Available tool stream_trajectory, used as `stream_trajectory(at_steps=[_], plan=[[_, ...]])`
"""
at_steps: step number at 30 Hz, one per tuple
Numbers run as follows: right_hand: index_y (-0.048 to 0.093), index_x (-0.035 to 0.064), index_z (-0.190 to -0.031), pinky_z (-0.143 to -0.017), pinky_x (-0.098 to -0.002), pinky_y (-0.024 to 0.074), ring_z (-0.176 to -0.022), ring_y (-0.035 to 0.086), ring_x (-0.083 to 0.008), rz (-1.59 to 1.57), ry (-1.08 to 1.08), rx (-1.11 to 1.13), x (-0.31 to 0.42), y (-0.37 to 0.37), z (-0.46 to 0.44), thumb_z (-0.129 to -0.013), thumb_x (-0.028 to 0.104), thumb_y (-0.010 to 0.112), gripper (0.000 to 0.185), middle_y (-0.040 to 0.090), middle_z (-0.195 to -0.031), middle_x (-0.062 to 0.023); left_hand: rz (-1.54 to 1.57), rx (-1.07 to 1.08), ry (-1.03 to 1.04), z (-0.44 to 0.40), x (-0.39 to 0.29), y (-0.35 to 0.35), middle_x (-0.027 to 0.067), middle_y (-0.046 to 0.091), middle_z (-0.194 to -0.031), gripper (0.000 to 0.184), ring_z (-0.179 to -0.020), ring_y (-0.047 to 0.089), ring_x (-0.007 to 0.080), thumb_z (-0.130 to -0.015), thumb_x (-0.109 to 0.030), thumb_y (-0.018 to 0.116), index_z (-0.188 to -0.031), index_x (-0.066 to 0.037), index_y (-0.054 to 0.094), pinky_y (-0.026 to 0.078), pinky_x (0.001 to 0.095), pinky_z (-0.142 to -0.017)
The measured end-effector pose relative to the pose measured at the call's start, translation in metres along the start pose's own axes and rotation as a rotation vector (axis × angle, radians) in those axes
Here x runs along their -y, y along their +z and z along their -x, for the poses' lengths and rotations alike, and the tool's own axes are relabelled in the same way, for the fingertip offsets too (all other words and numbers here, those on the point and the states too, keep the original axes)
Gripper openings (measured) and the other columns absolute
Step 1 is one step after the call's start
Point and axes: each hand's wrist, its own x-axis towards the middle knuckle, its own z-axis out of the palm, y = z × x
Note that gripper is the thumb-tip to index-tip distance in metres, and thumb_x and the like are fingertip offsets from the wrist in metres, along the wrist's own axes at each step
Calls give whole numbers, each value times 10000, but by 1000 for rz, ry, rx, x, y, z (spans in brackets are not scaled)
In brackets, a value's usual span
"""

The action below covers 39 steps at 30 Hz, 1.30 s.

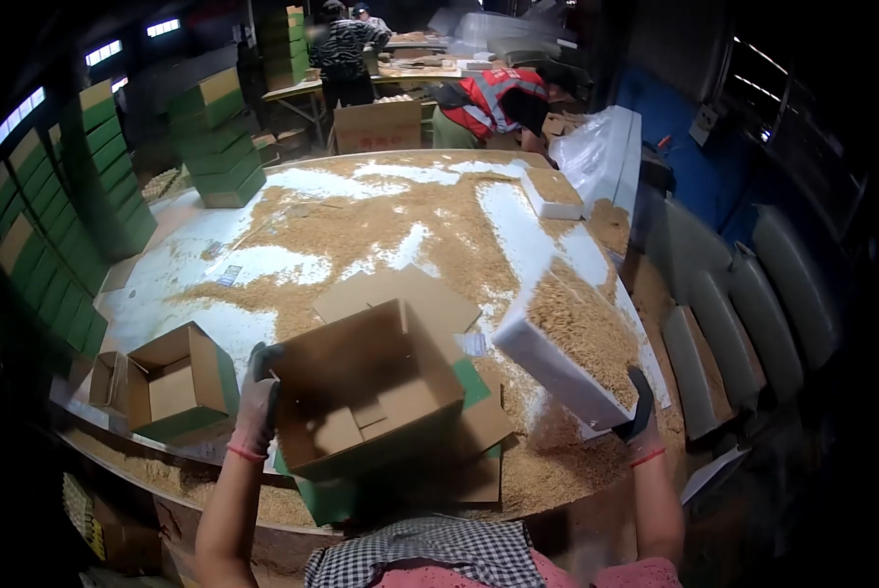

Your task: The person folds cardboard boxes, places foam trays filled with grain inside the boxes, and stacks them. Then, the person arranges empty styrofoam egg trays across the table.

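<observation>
My left hand (256, 400), in a grey work glove, is closed on the left edge of an open cardboard box (351, 355). The box tilts toward me, and only its bare inside and loose flaps show. On the other side, my right hand (640, 410), in a dark-palmed glove, grips the near right corner of a white foam box (555, 367). That foam box is tilted and heaped with tan husk-like filler (582, 323). Flat cardboard pieces (400, 289) lie behind and under the cardboard box.
The white table (508, 220) carries scattered husks. A smaller open carton (214, 377) stands at left, and another foam box (555, 209) at the far right. Green cartons (226, 147) are stacked left; grey sacks (724, 323) line the right. A person in a red vest (498, 98) bends beyond the table.
</observation>
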Motion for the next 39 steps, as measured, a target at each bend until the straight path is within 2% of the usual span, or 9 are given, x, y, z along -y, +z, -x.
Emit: stream_trajectory(at_steps=[2, 4, 11, 16, 22, 26, 30, 35, 39], plan=[[512, 38, -1280, -999, -405, 432, -1166, 549, -259, 174, 21, 124, 10, 50, -3, -921, 300, 536, 445, 570, -1260, -124, 81, -38, -89, -14, -26, 22, 155, 479, -1207, 425, -1119, 479, 228, -709, -15, 454, -1123, 44, 528, 348, 312, -1021], [512, -12, -1265, -1035, -399, 398, -1243, 494, -266, 1433, -721, 485, 26, 64, -11, -917, 326, 564, 489, 477, -1380, -152, -125, -75, 20, -27, -36, 36, 190, 444, -1217, 497, -1267, 362, 317, -641, 43, 396, -1122, 45, 519, 287, 336, -1087], [-86, 32, -1489, -1115, -418, 291, -1360, 308, -391, 1268, 183, 773, -11, 232, -25, -779, 745, 518, 1174, 119, -1511, -317, 120, 10, 50, -30, -68, 63, 135, 470, -1294, 563, -1281, 402, 228, -650, 120, 386, -1190, 33, 521, 315, 305, -1072], [384, 24, -1217, -937, -395, 434, -1093, 529, -304, 1927, 177, 1068, -119, 240, -85, -752, 527, 653, 736, 481, -1166, -204, 18, -23, 29, 5, -32, 28, 82, 541, -1157, 527, -1091, 508, 188, -706, 11, 444, -1227, 17, 523, 407, 281, -963], [718, 108, -871, -796, -378, 525, -903, 660, -208, 2816, -567, 1381, -178, 273, -49, -817, 352, 647, 260, 692, -1013, -78, 208, -38, -107, 15, 9, -2, 98, 532, -1227, 568, -1099, 519, 189, -731, -21, 443, -1295, 32, 480, 429, 284, -944], [589, 157, -991, -638, -424, 527, -654, 618, -292, 1378, -1178, 733, -124, 244, -95, -892, 277, 534, 164, 623, -835, -104, -63, 7, -35, 7, -2, -25, 109, 513, -1278, 508, -1204, 467, 178, -812, -30, 460, -1317, 22, 466, 373, 289, -1002], [620, 117, -1028, -684, -377, 536, -769, 638, -234, 1826, -938, -92, -181, 77, -230, -846, 318, 634, 272, 605, -1020, -112, -67, -233, -132, -48, -47, -1, 66, 476, -1339, 405, -1265, 417, 166, -934, -18, 439, -1338, 0, 448, 291, 316, -1076], [622, 111, -1104, -908, -397, 459, -973, 604, -307, 1549, -188, 22, -168, 63, -258, -874, 405, 576, 376, 606, -1113, -156, -41, 125, -98, -119, -56, 65, 100, 410, -1423, 509, -1338, 373, 211, -891, 13, 510, -1385, -47, 405, 275, 370, -1117], [602, 63, -1032, -777, -381, 519, -913, 633, -293, 1134, -490, 537, -120, 150, -233, -857, 262, 648, 269, 634, -986, -138, -412, 345, 227, -163, -62, 143, 178, 268, -1493, 958, -1343, 343, 304, -762, -177, 776, -1483, -48, 158, 380, 402, -1055]])
